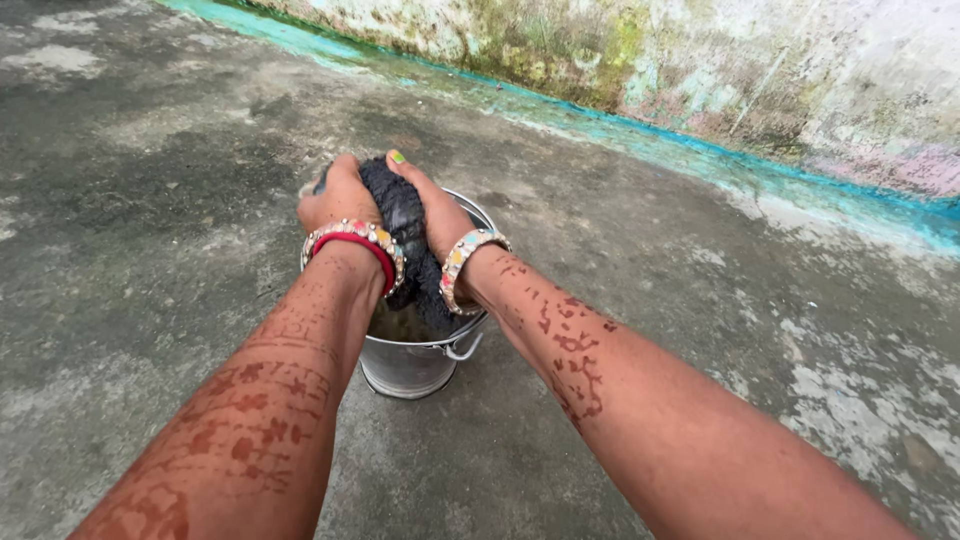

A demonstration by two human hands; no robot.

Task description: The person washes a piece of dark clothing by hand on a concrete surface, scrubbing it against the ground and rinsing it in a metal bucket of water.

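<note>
**Both hands grip a dark cloth over a metal bucket**

The left hand [338,196] and the right hand [432,212] are closed around a dark, wet-looking bundle of cloth [400,215], one on each side, with the cloth squeezed between them. The cloth sits directly above the small round silver metal bucket [412,362], and its lower end hangs down into the bucket's mouth. The right thumb points up along the cloth and shows a green-painted nail.

The left wrist wears a red bangle with a multicoloured beaded bangle [355,248] beside it; the right wrist wears a similar beaded bangle [467,255]. Both forearms carry reddish-brown henna patterns.

The bucket stands upright on a rough, grey, stained concrete floor [150,170]; a thin wire handle loop shows at its near rim. Well behind it, a turquoise-painted strip [700,155] runs along the foot of a weathered, mossy wall [760,60].
</note>
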